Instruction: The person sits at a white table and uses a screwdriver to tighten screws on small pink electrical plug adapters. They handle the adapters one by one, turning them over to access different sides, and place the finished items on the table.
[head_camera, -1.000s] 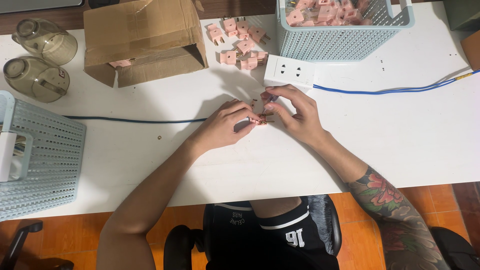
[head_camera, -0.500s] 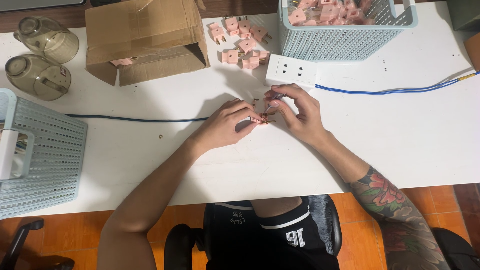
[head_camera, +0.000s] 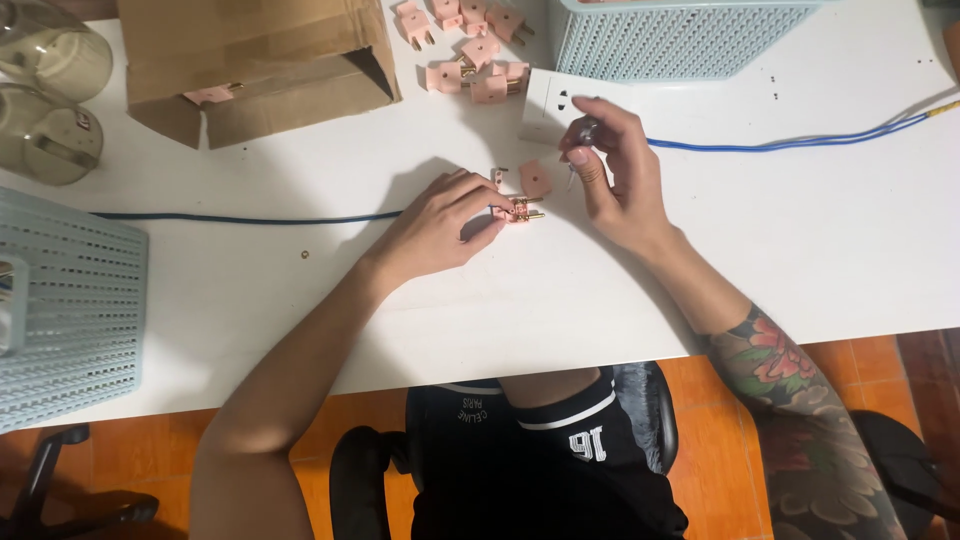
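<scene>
While held low on the white tabletop (head_camera: 300, 300), pinched between thumb and fingertips of the left hand (head_camera: 440, 225): a small pink plug body (head_camera: 522, 210), brass prongs pointing right. Sits right at the near end of a dark blue cable (head_camera: 250, 217).

Right hand (head_camera: 615, 180) raised just to the right, apart from the plug body, fingers curled around a slim dark tool (head_camera: 583, 132), probably a small screwdriver, tip pointing down.

Lying free between the two hands: a loose pink cover piece (head_camera: 535, 178) and a tinier pink bit (head_camera: 498, 178) just beside it.

Further back: white socket block (head_camera: 548, 105) with a light blue cable (head_camera: 800, 140) running right, a pile of pink plugs (head_camera: 470, 45), a cardboard box (head_camera: 250, 50), a light blue basket (head_camera: 670, 40).

Likely trouble:
- Could slip off a small screw head if brought down tilted, then jab the left fingertips so close beside it.
- Could twist the plug body under turning force, given so light a pinch.
- Could nudge the loose bit with a knuckle and lose it among the other pink parts.
- Could tug the plug body by dragging a forearm over the dark cable.
</scene>
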